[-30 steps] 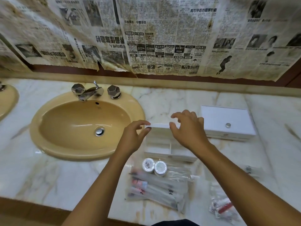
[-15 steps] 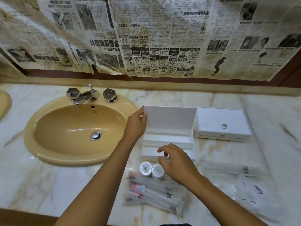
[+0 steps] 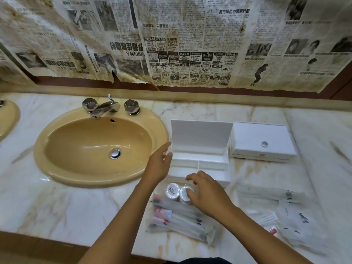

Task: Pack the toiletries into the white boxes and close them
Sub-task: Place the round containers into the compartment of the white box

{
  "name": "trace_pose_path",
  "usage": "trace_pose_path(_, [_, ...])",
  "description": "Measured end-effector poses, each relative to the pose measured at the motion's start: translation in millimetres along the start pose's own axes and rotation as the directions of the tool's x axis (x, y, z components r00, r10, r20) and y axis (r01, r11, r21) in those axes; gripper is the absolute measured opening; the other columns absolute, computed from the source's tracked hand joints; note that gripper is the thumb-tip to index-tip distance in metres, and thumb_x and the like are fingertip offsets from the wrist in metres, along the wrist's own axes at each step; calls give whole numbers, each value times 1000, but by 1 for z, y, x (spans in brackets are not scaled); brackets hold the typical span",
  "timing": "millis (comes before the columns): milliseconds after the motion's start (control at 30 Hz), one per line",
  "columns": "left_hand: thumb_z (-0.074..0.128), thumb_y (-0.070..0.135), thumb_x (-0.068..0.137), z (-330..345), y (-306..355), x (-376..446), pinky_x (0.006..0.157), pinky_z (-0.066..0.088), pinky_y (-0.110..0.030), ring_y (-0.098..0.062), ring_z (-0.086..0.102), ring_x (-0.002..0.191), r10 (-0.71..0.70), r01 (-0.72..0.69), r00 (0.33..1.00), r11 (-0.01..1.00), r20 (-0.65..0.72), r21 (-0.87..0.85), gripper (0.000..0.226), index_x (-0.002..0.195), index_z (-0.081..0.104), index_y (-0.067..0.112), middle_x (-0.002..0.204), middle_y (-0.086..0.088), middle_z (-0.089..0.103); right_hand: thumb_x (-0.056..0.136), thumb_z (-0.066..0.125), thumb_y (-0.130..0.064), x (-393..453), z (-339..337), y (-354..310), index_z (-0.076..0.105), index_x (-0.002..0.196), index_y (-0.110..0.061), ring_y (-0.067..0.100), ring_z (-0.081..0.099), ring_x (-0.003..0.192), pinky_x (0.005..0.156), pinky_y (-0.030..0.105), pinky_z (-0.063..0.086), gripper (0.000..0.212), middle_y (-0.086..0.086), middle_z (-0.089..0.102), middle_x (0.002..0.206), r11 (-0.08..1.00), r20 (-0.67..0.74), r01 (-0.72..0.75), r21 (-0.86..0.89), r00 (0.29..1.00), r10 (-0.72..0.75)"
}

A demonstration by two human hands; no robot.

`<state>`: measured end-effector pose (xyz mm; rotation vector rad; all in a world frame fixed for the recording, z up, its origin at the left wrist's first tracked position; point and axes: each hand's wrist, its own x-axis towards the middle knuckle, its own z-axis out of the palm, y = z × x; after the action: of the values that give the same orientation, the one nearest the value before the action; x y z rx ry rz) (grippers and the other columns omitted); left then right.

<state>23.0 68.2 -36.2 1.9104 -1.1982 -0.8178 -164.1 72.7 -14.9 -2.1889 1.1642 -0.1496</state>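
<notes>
Marble counter carries all the things. The left hand reaches far, its fingers straight and relaxed, just beside the left wall of the open white box; whether it touches the box I cannot tell. The right hand hangs over two small round jars, its fingers curled around the right jar and the thumb lying on the lid, so its grip closes on that jar. The jars stand at the near edge of the open box. This box has its lid upright at the far side, and its compartments look bare. A closed white box stands just right of it. Near the jars lie toiletry packets in clear wrap, and more packets lie to the right. Left of the boxes is the yellow sink.
</notes>
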Motion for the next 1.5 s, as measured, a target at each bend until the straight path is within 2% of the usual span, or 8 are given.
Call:
trace_pose_path(67, [46,16,100,5,-13,-7,90,38,-19,1,53,99,-28,28,999,1000,29,0,41,140,48,21,129,2,57,93,51,-36,-1,3,-1,46,133,-29,13,48,116,89,25,41,41,-8,48,126,999,17,13,-30,1000,-12])
trace_pose_path(167, [45,13,99,9,-24,-11,102,44,-32,-10,52,122,-62,62,997,998,38,-23,40,137,51,25,133,-4,57,91,54,-40,-1,7,-3,44,135,-28,15,48,116,88,25,40,47,-6,47,127,996,39,36,-84,999,-33])
trace_pose_path(367, [47,12,98,9,-31,-12,93,52,-47,-9,51,125,-99,101,994,993,38,-59,40,133,55,30,131,-8,59,90,55,-35,1,15,-6,44,135,-23,19,48,115,89,28,41,48,-2,49,127,978,75,86,-193,995,-73])
trace_pose_path(700, [51,10,97,7,-34,-13,86,56,-42,2,53,114,-123,128,991,981,44,-149,41,130,58,32,126,1,61,91,53,-33,1,18,-8,47,128,-21,18,50,109,84,28,43,40,0,54,120,981,51,93,-171,995,-85])
trace_pose_path(933, [52,7,96,4,-33,-14,78,59,-41,-5,53,121,-132,145,989,961,72,-234,40,126,60,33,129,2,60,88,58,-36,18,-8,-26,48,97,-20,19,52,83,70,31,44,21,-1,58,91,999,-94,43,-25,995,-45])
trace_pose_path(1100, [52,8,97,2,-33,-17,75,58,-29,-19,52,125,-137,159,986,945,96,-285,40,129,59,30,131,-19,53,87,61,-36,56,-4,-24,54,76,-13,25,57,80,69,33,46,27,7,62,80,991,-11,-89,-95,996,89])
trace_pose_path(1333, [51,12,98,0,-35,-19,77,58,-27,-2,50,122,-129,164,984,929,126,-331,40,126,57,39,132,12,53,81,71,-33,86,20,-20,53,69,-10,24,55,68,57,26,39,32,7,54,70,966,84,-254,-44,963,257])
trace_pose_path(1500, [51,13,98,2,-36,-19,78,59,-30,-1,53,119,-136,167,984,924,112,-345,39,126,58,39,125,15,56,78,76,-35,94,27,-22,55,72,-9,24,58,71,63,28,45,34,7,58,73,961,82,-272,-52,958,276])
